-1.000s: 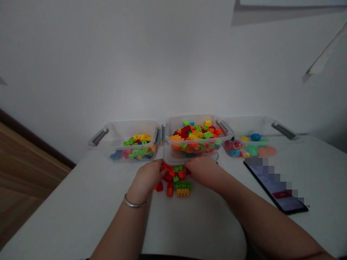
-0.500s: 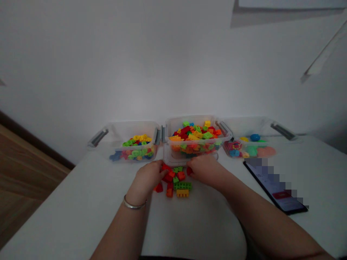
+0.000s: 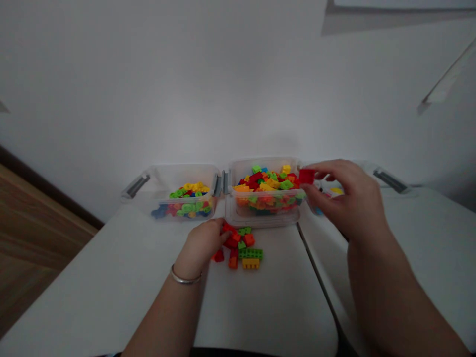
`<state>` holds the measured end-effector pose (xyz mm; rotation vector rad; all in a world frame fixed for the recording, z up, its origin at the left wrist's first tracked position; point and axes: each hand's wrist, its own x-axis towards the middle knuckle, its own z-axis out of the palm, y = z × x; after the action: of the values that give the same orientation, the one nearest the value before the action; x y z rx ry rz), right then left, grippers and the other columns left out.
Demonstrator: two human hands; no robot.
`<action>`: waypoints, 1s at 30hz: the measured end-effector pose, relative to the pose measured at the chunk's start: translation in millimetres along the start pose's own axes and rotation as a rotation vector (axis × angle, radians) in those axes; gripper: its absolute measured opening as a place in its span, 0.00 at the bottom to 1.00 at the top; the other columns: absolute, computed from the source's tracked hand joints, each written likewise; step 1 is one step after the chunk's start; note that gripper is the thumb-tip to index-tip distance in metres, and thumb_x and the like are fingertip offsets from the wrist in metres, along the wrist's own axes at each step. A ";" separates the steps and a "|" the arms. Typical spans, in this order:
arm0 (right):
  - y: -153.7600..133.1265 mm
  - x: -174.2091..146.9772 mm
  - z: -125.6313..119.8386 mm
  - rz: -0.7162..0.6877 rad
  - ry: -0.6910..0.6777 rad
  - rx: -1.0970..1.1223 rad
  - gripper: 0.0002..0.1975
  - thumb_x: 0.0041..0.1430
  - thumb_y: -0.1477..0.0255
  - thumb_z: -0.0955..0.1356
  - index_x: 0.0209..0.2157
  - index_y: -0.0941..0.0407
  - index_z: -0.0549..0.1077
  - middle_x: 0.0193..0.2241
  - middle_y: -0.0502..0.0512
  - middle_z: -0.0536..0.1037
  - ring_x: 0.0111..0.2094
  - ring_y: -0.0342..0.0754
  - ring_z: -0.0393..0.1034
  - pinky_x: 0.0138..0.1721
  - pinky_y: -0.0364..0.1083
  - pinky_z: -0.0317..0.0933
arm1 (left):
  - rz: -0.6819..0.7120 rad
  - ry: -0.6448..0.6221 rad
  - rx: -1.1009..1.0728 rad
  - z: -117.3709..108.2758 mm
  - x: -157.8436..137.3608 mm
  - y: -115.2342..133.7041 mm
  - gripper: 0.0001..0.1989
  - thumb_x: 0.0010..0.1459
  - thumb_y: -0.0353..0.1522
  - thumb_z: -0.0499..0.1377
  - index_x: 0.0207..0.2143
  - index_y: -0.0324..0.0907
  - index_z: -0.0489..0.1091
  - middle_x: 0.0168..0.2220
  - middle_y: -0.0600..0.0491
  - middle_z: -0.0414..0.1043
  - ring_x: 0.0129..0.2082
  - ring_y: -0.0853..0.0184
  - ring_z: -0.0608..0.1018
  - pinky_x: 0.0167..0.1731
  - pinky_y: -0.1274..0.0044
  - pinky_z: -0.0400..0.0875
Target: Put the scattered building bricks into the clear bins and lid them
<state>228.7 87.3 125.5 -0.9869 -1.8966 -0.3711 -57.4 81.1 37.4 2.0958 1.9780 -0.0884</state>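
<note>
My right hand (image 3: 349,198) is raised by the right end of the middle clear bin, pinching a red building block (image 3: 307,176) between thumb and fingers. On the table, my left hand (image 3: 203,243) has its fingers and thumb closed on a red block (image 3: 229,229) at the left of a small pile. Close to that hand lie an orange block (image 3: 249,240), small green blocks (image 3: 245,231), a long green block (image 3: 251,254), a yellow block (image 3: 251,264) and a red-orange block (image 3: 233,259). The left fingertips are partly hidden.
The middle clear bin (image 3: 266,203) is full of mixed blocks. A left bin (image 3: 186,171) holds colourful pieces. My right hand and arm mostly cover the right bin (image 3: 366,171) and hide the phone. A dark seam (image 3: 316,267) runs between tabletops.
My right hand has risen from the pile, up and to the right, carrying a red block. My left hand has stayed at the pile with little movement.
</note>
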 end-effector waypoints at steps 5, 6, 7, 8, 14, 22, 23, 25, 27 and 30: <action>13.0 -2.3 36.7 0.074 0.195 0.016 0.08 0.58 0.68 0.68 0.40 0.52 0.76 0.38 0.56 0.80 0.42 0.53 0.72 0.47 0.54 0.62 | 0.004 -0.001 -0.007 -0.9 -0.9 1.2 0.12 0.62 0.38 0.54 0.43 0.43 0.73 0.40 0.47 0.80 0.37 0.62 0.80 0.33 0.76 0.67; 13.9 -3.4 43.9 0.102 0.186 0.018 0.09 0.58 0.67 0.68 0.39 0.52 0.76 0.39 0.56 0.80 0.43 0.54 0.72 0.48 0.55 0.61 | 0.006 0.004 -0.006 -1.0 -1.1 1.4 0.12 0.62 0.38 0.54 0.43 0.43 0.73 0.40 0.47 0.80 0.37 0.61 0.80 0.32 0.76 0.67; 14.4 -4.6 50.4 0.133 0.178 0.015 0.09 0.58 0.66 0.68 0.39 0.53 0.77 0.39 0.56 0.80 0.44 0.54 0.72 0.49 0.55 0.61 | 0.006 0.007 -0.003 -1.1 -1.3 1.6 0.13 0.62 0.38 0.54 0.43 0.42 0.73 0.40 0.47 0.80 0.37 0.61 0.81 0.32 0.76 0.67; 14.9 -6.0 56.0 0.166 0.169 0.007 0.10 0.58 0.65 0.68 0.39 0.53 0.77 0.40 0.57 0.80 0.44 0.54 0.71 0.50 0.55 0.60 | 0.005 0.008 0.000 -1.2 -1.4 1.8 0.13 0.62 0.38 0.54 0.43 0.42 0.73 0.39 0.46 0.80 0.37 0.61 0.81 0.32 0.76 0.67; 18.7 -14.1 74.0 0.320 0.012 -0.050 0.13 0.57 0.62 0.68 0.39 0.52 0.80 0.42 0.56 0.81 0.48 0.58 0.69 0.52 0.58 0.57 | 0.004 -0.006 -0.006 -1.3 -0.4 1.0 0.12 0.63 0.38 0.54 0.42 0.42 0.73 0.38 0.47 0.80 0.36 0.62 0.81 0.32 0.76 0.67; 23.4 -15.8 74.8 0.342 -0.025 -0.071 0.13 0.57 0.63 0.68 0.40 0.52 0.81 0.44 0.57 0.80 0.49 0.58 0.67 0.53 0.58 0.56 | 0.013 -0.003 -0.007 -0.9 -0.1 0.6 0.12 0.62 0.38 0.55 0.43 0.42 0.72 0.40 0.46 0.80 0.37 0.61 0.81 0.32 0.76 0.68; 23.6 -14.9 72.6 0.326 -0.009 -0.060 0.13 0.57 0.64 0.68 0.40 0.52 0.81 0.44 0.58 0.80 0.48 0.57 0.68 0.53 0.58 0.56 | 0.014 -0.001 -0.004 -1.1 -0.3 1.0 0.12 0.62 0.38 0.55 0.43 0.42 0.72 0.40 0.46 0.80 0.38 0.60 0.81 0.33 0.76 0.68; 22.0 -12.1 65.6 0.276 0.023 -0.028 0.12 0.57 0.65 0.69 0.41 0.53 0.80 0.43 0.58 0.80 0.48 0.56 0.69 0.53 0.58 0.57 | 0.016 0.003 -0.001 -1.5 -0.6 1.5 0.12 0.62 0.38 0.55 0.43 0.42 0.73 0.40 0.46 0.80 0.38 0.60 0.81 0.33 0.76 0.68; 16.4 -8.8 55.7 0.210 0.049 0.022 0.11 0.57 0.67 0.69 0.41 0.53 0.79 0.41 0.58 0.81 0.46 0.55 0.70 0.52 0.57 0.59 | 0.011 0.006 -0.004 -1.6 -0.7 1.9 0.12 0.62 0.38 0.55 0.43 0.42 0.72 0.40 0.46 0.80 0.38 0.60 0.81 0.33 0.76 0.68; -0.7 -5.8 40.0 0.105 0.010 0.180 0.08 0.59 0.70 0.67 0.37 0.53 0.79 0.36 0.56 0.81 0.38 0.50 0.72 0.43 0.51 0.64 | 0.009 0.004 -0.011 -1.3 -0.5 2.1 0.12 0.62 0.38 0.55 0.43 0.42 0.73 0.39 0.46 0.80 0.38 0.61 0.81 0.33 0.77 0.68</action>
<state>205.6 108.5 100.0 -0.9565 -1.8258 -0.1408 -55.5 80.9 39.0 2.0997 1.9670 -0.0717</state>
